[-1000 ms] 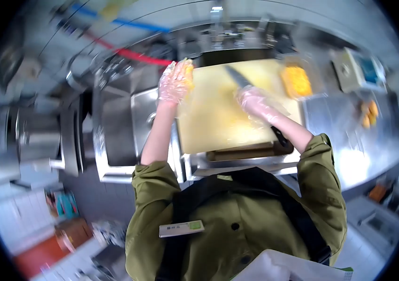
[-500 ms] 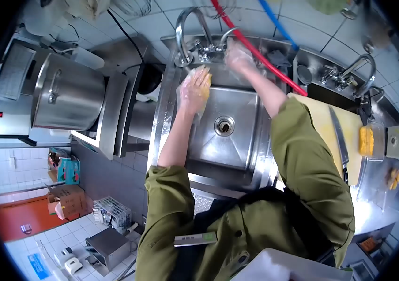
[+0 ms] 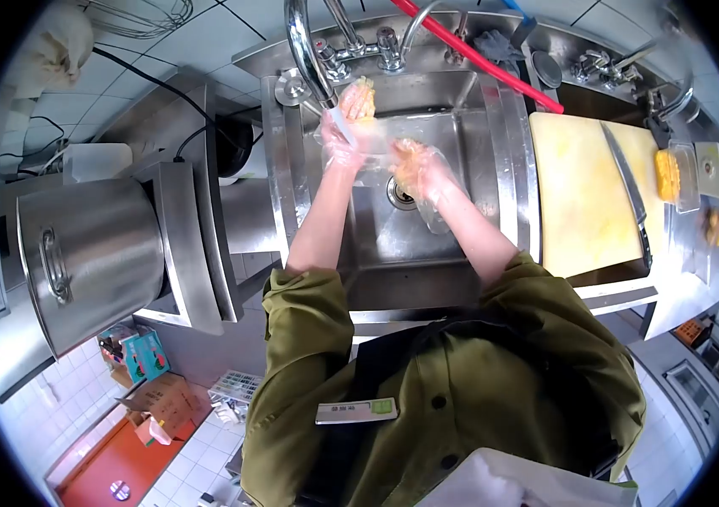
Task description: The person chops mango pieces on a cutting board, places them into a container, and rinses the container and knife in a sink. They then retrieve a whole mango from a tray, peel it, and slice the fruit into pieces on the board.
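Observation:
Over the steel sink (image 3: 479,169), both hands wear clear, loose plastic gloves. My left hand (image 3: 349,131) points away from me with fingers stretched, yellow showing across them. Water from the curved faucet (image 3: 307,59) runs down onto it near the wrist. My right hand (image 3: 417,169) is just right of it, above the drain (image 3: 399,196), fingers loosely bent and marked yellowish-orange. Its glove hangs baggy past the palm. Some blur and splash lie between the two hands; no tool shows in either.
Right of the sink, a knife (image 3: 624,177) lies on a pale yellow cutting board (image 3: 575,194). Beyond are yellow food (image 3: 667,176) and a clear container (image 3: 687,182). A red hose (image 3: 495,68) crosses the sink's back corner. A large steel pot (image 3: 98,262) stands left.
My right hand has come off the faucet handles and down beside the left. Water now runs from the spout. The left hand sits under the stream, and the view has shifted.

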Tool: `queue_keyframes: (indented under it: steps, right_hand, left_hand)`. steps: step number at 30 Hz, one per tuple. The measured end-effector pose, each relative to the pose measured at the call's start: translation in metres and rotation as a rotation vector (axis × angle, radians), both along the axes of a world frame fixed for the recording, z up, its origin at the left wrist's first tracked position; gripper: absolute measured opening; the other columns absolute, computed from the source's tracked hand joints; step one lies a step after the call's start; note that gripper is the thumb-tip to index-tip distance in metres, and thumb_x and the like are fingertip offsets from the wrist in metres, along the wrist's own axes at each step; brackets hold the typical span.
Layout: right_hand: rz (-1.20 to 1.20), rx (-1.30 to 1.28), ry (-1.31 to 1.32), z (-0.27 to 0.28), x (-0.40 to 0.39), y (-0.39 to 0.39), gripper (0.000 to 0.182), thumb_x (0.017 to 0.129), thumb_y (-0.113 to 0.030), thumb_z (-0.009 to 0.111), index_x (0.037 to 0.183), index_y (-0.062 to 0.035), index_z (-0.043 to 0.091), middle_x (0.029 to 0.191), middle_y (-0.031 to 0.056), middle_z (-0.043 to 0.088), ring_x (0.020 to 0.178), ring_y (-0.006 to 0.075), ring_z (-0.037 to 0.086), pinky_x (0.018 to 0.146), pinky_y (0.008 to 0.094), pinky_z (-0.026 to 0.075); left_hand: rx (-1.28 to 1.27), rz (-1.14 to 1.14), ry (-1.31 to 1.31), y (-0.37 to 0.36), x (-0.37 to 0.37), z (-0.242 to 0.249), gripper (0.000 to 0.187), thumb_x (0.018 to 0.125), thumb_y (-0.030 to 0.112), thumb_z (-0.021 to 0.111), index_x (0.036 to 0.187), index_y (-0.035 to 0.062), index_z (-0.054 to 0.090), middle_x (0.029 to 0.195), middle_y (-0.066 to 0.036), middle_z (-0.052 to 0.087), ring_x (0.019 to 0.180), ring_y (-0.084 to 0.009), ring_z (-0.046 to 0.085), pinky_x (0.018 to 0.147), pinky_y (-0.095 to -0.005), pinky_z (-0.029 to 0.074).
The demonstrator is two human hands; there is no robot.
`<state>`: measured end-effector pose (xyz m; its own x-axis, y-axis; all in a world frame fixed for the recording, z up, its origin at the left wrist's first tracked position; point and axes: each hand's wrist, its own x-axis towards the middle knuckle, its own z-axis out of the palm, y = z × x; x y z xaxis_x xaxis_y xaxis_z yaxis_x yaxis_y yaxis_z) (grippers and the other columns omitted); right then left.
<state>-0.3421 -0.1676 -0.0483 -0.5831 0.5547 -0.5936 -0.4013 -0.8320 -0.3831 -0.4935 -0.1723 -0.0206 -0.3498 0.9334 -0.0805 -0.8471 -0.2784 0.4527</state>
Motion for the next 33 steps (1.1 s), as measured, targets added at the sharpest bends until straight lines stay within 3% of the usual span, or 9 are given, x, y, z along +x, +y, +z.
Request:
queue_keyframes:
  steps: [7,9,12,18,22,23,26,31,33]
  right_hand:
    - [-0.022,-0.148,-0.027,-0.015,-0.021,0.015,0.050,0.088,-0.050,0.032,0.100,-0.0060,0.053,0.097,0.0104,0.057,0.081,0.0219,0.054,0.069,0.0351,0.046]
    - [0.023,-0.168,0.123,-0.038,-0.013,0.024,0.056,0.088,-0.054,0.028,0.103,-0.0051,0.051,0.100,0.0118,0.056,0.082,0.0228,0.054,0.069,0.0321,0.046]
    - [-0.011,-0.398,0.600,-0.039,-0.017,0.032,0.067,0.085,-0.057,0.027,0.113,-0.0005,0.048,0.106,0.0131,0.054,0.092,0.0288,0.054,0.066,0.0376,0.047]
    - [-0.006,-0.207,0.234,-0.001,-0.085,0.013,0.065,0.086,-0.052,0.028,0.111,0.0051,0.047,0.104,0.0183,0.054,0.091,0.0313,0.053,0.067,0.0333,0.047]
    - [0.475,-0.409,1.276,-0.041,-0.113,0.020,0.025,0.081,-0.021,0.051,0.092,0.0014,0.052,0.079,0.0125,0.052,0.075,0.0235,0.050,0.067,0.0262,0.044]
    - [0.267,-0.285,0.736,-0.047,-0.112,0.016,0.018,0.076,-0.010,0.057,0.090,-0.0001,0.052,0.077,0.0098,0.052,0.066,0.0186,0.049,0.056,0.0254,0.044]
    - [0.250,-0.151,0.519,-0.042,-0.101,0.010,0.023,0.084,-0.019,0.044,0.088,-0.0009,0.057,0.075,0.0132,0.055,0.048,0.0193,0.047,0.039,0.0232,0.037]
    - [-0.101,-0.141,0.281,-0.035,-0.120,0.025,0.020,0.088,-0.016,0.046,0.097,0.0000,0.055,0.081,0.0042,0.055,0.068,0.0109,0.052,0.058,0.0197,0.042]
    - [0.120,0.342,0.110,-0.055,-0.124,0.029,0.021,0.088,-0.017,0.046,0.095,0.0007,0.054,0.080,0.0049,0.055,0.070,0.0122,0.053,0.059,0.0203,0.043]
  left_hand:
    - [-0.099,0.043,-0.002,0.017,0.018,0.047,0.060,0.087,0.042,0.037,0.124,-0.0069,0.035,0.129,-0.019,0.039,0.122,-0.0277,0.034,0.104,-0.0343,0.024]
    - [-0.180,0.283,0.721,0.017,0.003,0.026,0.057,0.088,0.038,0.037,0.124,-0.0063,0.036,0.127,-0.018,0.040,0.121,-0.0262,0.036,0.104,-0.0330,0.024]
    - [-0.253,0.286,0.206,0.002,0.004,0.047,0.055,0.086,0.039,0.038,0.121,-0.0027,0.042,0.127,-0.012,0.043,0.119,-0.0209,0.039,0.103,-0.0308,0.022]
    - [-0.393,0.276,0.401,-0.064,-0.017,0.044,0.061,0.087,0.049,0.035,0.123,-0.0007,0.041,0.128,-0.013,0.041,0.121,-0.0218,0.034,0.101,-0.0310,0.022]
    - [-0.325,0.285,0.443,-0.101,-0.035,0.027,0.058,0.089,0.043,0.034,0.125,-0.0032,0.037,0.131,-0.016,0.037,0.122,-0.0246,0.034,0.102,-0.0323,0.023]
    - [-0.296,0.293,0.472,-0.106,-0.034,0.028,0.056,0.090,0.040,0.034,0.125,-0.0036,0.036,0.132,-0.017,0.036,0.122,-0.0250,0.034,0.102,-0.0324,0.023]
    - [-0.406,0.339,0.109,-0.098,-0.026,0.029,0.041,0.090,0.026,0.039,0.117,-0.0037,0.043,0.121,-0.017,0.044,0.113,-0.0248,0.042,0.096,-0.0322,0.032]
    - [-0.581,0.356,-0.076,-0.083,0.005,-0.019,0.029,0.088,0.022,0.043,0.104,-0.0006,0.051,0.099,-0.012,0.056,0.090,-0.0224,0.053,0.082,-0.0319,0.042]
    - [-0.608,0.258,-0.165,-0.086,0.009,-0.009,0.031,0.088,0.026,0.042,0.103,0.0000,0.051,0.099,-0.011,0.056,0.090,-0.0229,0.053,0.082,-0.0333,0.043]
